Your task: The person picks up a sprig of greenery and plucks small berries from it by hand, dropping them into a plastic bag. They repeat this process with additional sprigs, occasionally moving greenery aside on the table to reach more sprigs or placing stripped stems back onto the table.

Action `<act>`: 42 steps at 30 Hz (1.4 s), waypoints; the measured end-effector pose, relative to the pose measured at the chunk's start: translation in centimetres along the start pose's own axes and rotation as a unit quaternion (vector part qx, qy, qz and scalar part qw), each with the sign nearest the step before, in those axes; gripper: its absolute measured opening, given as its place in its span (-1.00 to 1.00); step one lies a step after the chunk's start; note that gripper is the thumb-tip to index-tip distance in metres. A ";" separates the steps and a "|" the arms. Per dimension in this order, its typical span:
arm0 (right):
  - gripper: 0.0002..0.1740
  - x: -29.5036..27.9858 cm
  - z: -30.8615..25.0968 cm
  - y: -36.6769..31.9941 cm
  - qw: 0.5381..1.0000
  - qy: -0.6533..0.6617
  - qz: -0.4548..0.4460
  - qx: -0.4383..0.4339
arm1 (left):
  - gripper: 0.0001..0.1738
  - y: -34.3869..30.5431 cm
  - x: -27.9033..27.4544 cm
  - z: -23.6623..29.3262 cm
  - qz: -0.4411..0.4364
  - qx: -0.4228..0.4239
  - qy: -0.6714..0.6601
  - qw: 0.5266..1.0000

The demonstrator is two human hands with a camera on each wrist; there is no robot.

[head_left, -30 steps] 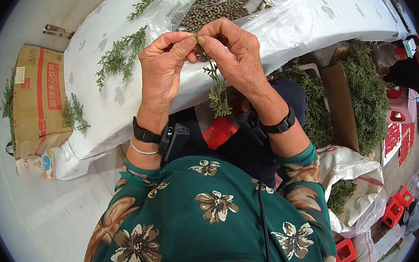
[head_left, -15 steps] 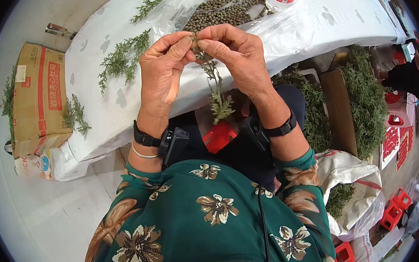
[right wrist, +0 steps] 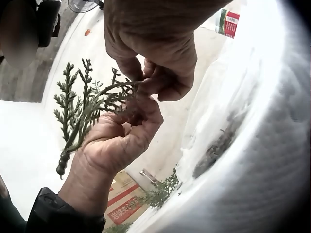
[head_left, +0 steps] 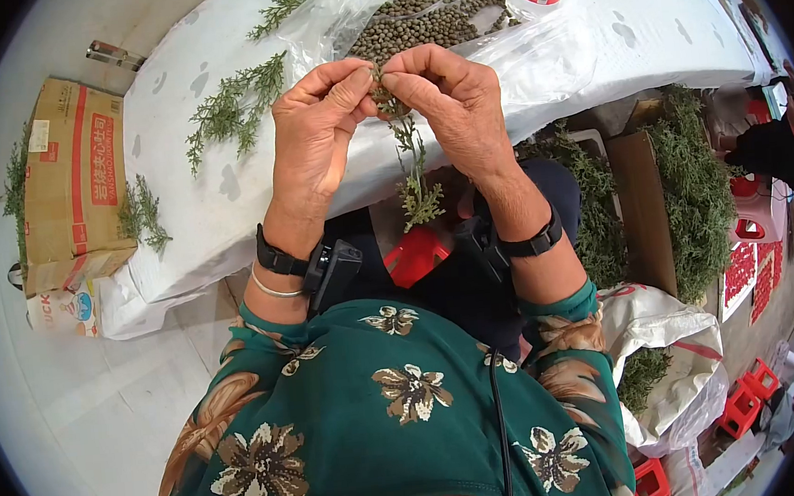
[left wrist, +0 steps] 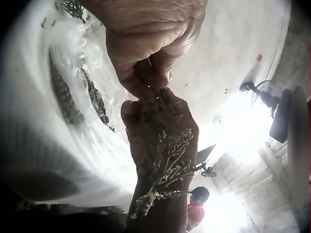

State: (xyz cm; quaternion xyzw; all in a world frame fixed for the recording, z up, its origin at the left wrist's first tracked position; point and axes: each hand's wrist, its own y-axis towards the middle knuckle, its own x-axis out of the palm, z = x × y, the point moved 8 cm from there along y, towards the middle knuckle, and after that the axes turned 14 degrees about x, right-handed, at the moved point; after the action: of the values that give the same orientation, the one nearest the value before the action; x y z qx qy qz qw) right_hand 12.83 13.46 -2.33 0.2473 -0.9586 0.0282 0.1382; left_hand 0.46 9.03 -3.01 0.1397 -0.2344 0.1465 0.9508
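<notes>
Head view: shows left hand (head_left: 318,128) and right hand (head_left: 460,103) pinching the top of a green sprig (head_left: 421,201), hanging across the near edge of the white-covered table (head_left: 643,51), close to small brown balls (head_left: 434,12). Right wrist view: adds the sprig's knobbly tip (right wrist: 62,163). Left wrist view: alone reveals a background person in pink (left wrist: 196,211), dark-capped.

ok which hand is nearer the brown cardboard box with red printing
Left. The left hand is apart from the brown cardboard box with red printing, on its right across the white tabletop; the right hand is farther right, beyond the left hand.
</notes>
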 end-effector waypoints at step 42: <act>-0.78 10.3 4.6 4.4 0.995 -0.003 -0.095 0.002 | -0.47 -7.0 -25.9 24.1 0.134 0.235 0.825 0.495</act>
State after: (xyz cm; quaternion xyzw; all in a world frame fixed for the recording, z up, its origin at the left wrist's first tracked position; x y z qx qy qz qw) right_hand 0.89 11.93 -3.79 0.3381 -0.9310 0.0163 0.1365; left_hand -28.77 -10.98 3.48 0.1406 0.6845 0.3704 0.6120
